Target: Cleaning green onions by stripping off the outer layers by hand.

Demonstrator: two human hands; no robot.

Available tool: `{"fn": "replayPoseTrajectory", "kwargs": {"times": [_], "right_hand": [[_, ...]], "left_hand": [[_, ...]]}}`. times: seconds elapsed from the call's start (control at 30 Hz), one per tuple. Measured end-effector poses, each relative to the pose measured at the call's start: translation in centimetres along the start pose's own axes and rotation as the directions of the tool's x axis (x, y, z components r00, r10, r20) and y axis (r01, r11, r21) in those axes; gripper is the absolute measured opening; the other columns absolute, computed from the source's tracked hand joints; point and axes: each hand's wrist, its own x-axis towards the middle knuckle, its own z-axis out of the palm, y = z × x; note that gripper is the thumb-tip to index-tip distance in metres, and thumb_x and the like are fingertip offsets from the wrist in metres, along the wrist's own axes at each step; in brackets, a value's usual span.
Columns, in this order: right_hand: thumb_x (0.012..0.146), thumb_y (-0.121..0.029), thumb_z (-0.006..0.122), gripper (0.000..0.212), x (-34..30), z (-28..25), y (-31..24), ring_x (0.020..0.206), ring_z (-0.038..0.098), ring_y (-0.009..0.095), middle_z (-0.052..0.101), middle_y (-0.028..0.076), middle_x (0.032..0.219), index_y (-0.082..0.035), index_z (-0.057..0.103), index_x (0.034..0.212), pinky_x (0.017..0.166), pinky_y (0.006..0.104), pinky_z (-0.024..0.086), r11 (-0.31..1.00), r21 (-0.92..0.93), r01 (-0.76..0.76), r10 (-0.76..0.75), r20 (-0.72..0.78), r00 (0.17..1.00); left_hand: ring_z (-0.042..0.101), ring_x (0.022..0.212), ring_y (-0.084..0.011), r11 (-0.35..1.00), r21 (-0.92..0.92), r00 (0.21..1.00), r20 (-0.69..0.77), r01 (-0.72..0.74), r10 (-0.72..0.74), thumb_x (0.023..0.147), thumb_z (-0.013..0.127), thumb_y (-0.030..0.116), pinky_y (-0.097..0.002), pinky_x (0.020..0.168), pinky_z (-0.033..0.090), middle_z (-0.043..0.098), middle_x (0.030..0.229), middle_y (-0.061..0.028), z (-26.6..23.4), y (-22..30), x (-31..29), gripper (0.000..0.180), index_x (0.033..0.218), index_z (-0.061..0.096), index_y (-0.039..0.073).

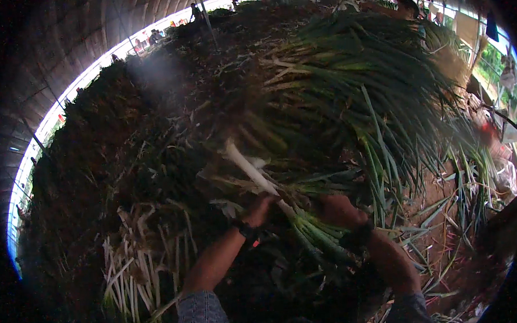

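A long Welsh onion [252, 172] slants through the middle of the view, its thick white shank toward the far left and its green leaves toward my right. My left hand [259, 212] is closed around the shank's lower part, just above where the leaves begin. My right hand [342, 211] is curled beside the green leaves, palm side turned away; dim light hides what its fingers hold. A dark band circles each wrist. To the left of my left forearm lies a bunch of cleaned white onion stems [137, 273].
A large heap of green-leaved onions [352, 71] rises ahead and to the right. Dark plant litter [107, 139] covers the left side. Loose leaves [429, 240] lie on brown ground at right. A thin pole [207, 19] stands far ahead; another person [407, 8] is at far right.
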Motion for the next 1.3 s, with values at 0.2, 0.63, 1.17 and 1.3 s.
{"fn": "replayPoseTrajectory", "kwargs": {"times": [0.2,0.63,1.17,1.3], "right_hand": [[0.087,-0.028,0.065,0.033,0.1,1.6,2.8,0.088,0.067,0.044,0.07,0.021,0.093,-0.008,0.065,0.113,0.075,0.0517,0.053,0.993,-0.074,0.095,-0.102,-0.101,0.99],[0.082,-0.021,0.066,0.037,1.2,0.1,0.4,0.087,0.066,0.044,0.069,0.022,0.094,-0.008,0.064,0.117,0.074,0.0519,0.054,0.993,-0.029,0.112,-0.116,-0.21,0.971],[0.082,-0.037,0.071,0.042,1.9,1.2,2.0,0.086,0.066,0.044,0.068,0.023,0.092,-0.008,0.065,0.111,0.071,0.0531,0.052,1.0,-0.011,0.026,-0.028,-0.167,0.986],[0.087,-0.038,0.067,0.035,0.5,2.1,4.8,0.085,0.066,0.044,0.067,0.023,0.091,-0.007,0.066,0.103,0.069,0.052,0.052,0.992,-0.025,0.123,-0.126,-0.236,0.964]], "left_hand": [[0.057,0.093,-0.0143,0.979,0.132,0.985,-0.062,-0.154,0.163,0.095,0.065,0.04,-0.0311,0.083,0.046,0.064,0.103,-0.0025,0.2,-0.1,0.2,0.038,0.115,0.065,0.008],[0.054,0.095,-0.0113,0.968,0.215,0.991,0.066,-0.131,0.119,0.091,0.066,0.043,-0.0311,0.086,0.042,0.063,0.099,-0.0009,2.9,-0.6,-0.1,0.041,0.108,0.069,0.006],[0.057,0.099,-0.012,0.947,0.308,0.994,-0.01,-0.097,0.105,0.091,0.068,0.044,-0.0331,0.087,0.046,0.065,0.106,-0.0034,2.8,-1.5,-0.8,0.047,0.117,0.066,0.006],[0.056,0.095,-0.0128,0.96,0.197,0.979,0.062,-0.2,0.192,0.092,0.067,0.043,-0.0343,0.082,0.046,0.064,0.106,-0.004,3.1,-3.5,1.5,0.045,0.116,0.065,0.005]]}}
